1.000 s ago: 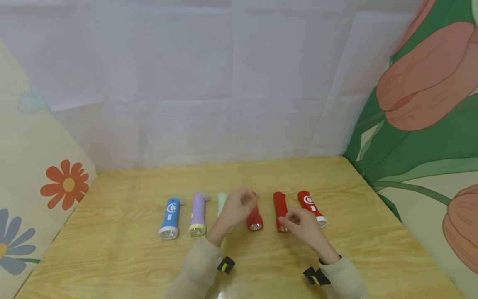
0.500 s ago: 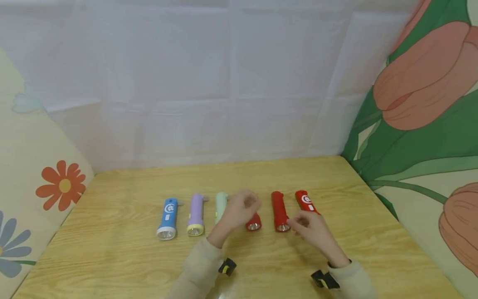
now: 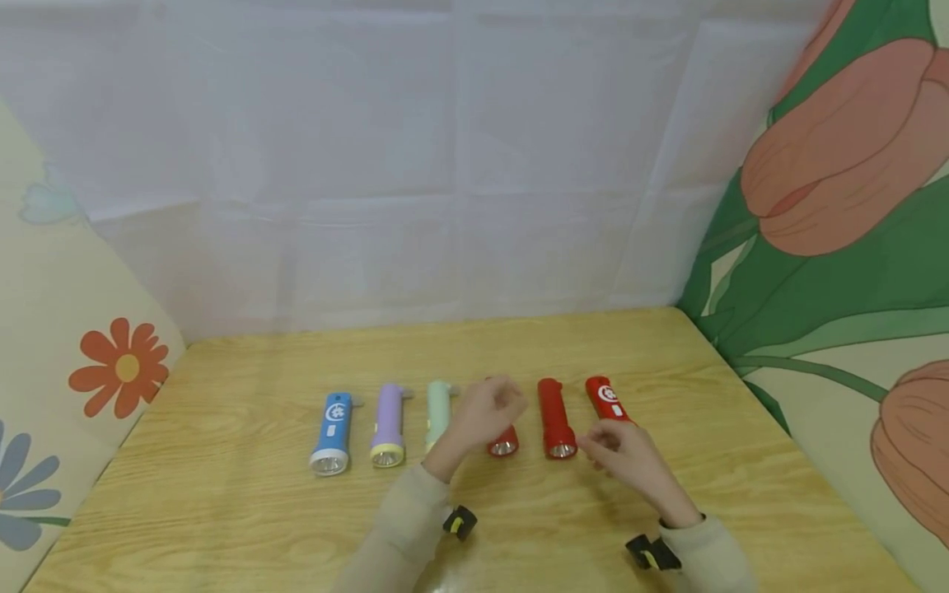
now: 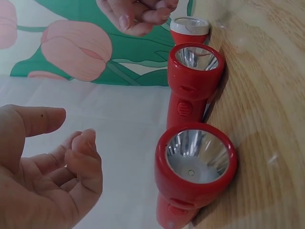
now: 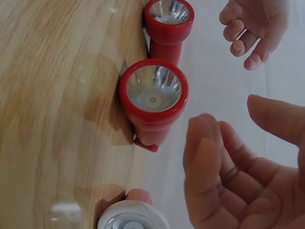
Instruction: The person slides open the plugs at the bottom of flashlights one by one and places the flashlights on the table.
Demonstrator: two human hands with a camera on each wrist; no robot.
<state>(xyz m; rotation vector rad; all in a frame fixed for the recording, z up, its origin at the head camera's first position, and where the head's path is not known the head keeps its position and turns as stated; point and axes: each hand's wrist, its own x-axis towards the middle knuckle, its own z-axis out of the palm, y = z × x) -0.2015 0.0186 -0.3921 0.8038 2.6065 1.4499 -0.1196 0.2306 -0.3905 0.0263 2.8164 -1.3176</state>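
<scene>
Six-odd flashlights aside, my left hand (image 3: pixel 480 416) hovers over a red flashlight (image 3: pixel 504 444), hiding much of its body. Its fingers are loosely curled, with a gap to the thumb and nothing between them. My right hand (image 3: pixel 624 455) hangs near the lens end of a plain red flashlight (image 3: pixel 554 416), likewise loosely curled and holding nothing. Behind that hand lies a red flashlight with a white emblem (image 3: pixel 606 397); its lens end is hidden in the head view. In the left wrist view the nearest red flashlight (image 4: pixel 194 164) lies apart from the left fingers (image 4: pixel 86 162).
To the left, a mint-green flashlight (image 3: pixel 438 410), a purple flashlight with a yellow rim (image 3: pixel 389 420) and a blue flashlight with a white rim (image 3: pixel 331 432) lie in the same row. The wooden table (image 3: pixel 245 494) meets a white cloth (image 3: pixel 371 206) at the back.
Both hands have shifted slightly to the right, the right hand also a little down. The flashlights stay in their row; the view has shifted a little.
</scene>
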